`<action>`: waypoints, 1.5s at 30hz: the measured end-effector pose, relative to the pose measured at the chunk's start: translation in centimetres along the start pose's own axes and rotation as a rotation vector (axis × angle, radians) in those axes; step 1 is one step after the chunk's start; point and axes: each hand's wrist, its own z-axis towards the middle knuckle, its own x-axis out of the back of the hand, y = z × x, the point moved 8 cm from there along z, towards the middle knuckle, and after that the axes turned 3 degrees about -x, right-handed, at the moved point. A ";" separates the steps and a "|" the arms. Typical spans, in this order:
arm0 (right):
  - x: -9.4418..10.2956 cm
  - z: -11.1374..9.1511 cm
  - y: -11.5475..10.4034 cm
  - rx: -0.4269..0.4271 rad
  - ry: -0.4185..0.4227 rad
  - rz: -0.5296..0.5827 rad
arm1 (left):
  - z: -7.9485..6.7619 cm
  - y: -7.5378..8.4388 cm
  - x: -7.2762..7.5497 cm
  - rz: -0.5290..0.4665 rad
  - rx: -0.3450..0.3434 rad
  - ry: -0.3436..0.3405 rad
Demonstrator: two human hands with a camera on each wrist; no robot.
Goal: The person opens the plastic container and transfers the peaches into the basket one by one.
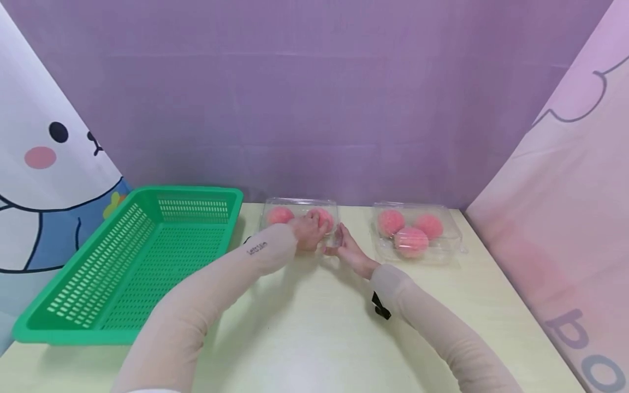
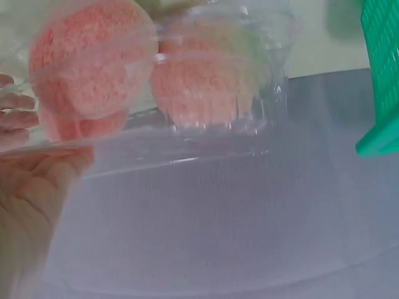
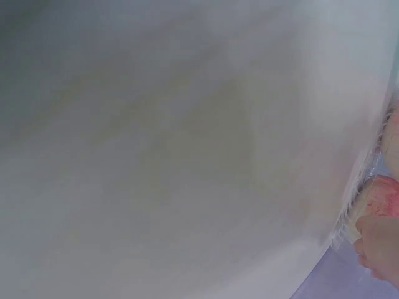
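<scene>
My left hand (image 1: 307, 233) reaches over a clear plastic box (image 1: 300, 202) at the table's back. Its fingers curl round a pink peach (image 1: 326, 216) on the box's right side, and another peach (image 1: 280, 215) sits left of it. At the box's front right corner, my right hand (image 1: 351, 252) holds the plastic between thumb and fingers. The left wrist view shows two peaches close up, one peach (image 2: 206, 75) beneath shiny plastic; a hand (image 2: 31, 199) there touches the plastic's edge. Blurred paleness fills most of the right wrist view; fingers (image 3: 377, 249) touch a peach (image 3: 380, 198).
To the right stands a second clear box (image 1: 444, 251) with three pink peaches (image 1: 411, 242). A green slotted basket (image 1: 189, 191) occupies the table's left side. Behind the table hangs a purple cloth (image 1: 304, 109), with printed cloths at both sides.
</scene>
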 end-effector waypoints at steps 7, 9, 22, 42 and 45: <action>-0.3 -0.1 0.1 0.004 -0.023 0.013 | -0.2 0.9 0.3 0.265 -0.135 -0.006; -0.3 -0.1 0.1 0.005 -0.025 0.022 | 0.0 1.0 0.2 0.298 -0.151 -0.010; -0.5 -0.1 0.2 0.000 -0.039 0.057 | 0.8 0.0 0.1 0.004 -0.106 -0.097; -1.3 -0.1 0.1 0.000 -0.084 0.085 | 0.3 -0.9 -0.5 -0.198 -0.060 -0.171; -1.4 -0.1 0.1 -0.005 -0.086 0.085 | 0.1 -1.0 -0.6 -0.201 -0.052 -0.188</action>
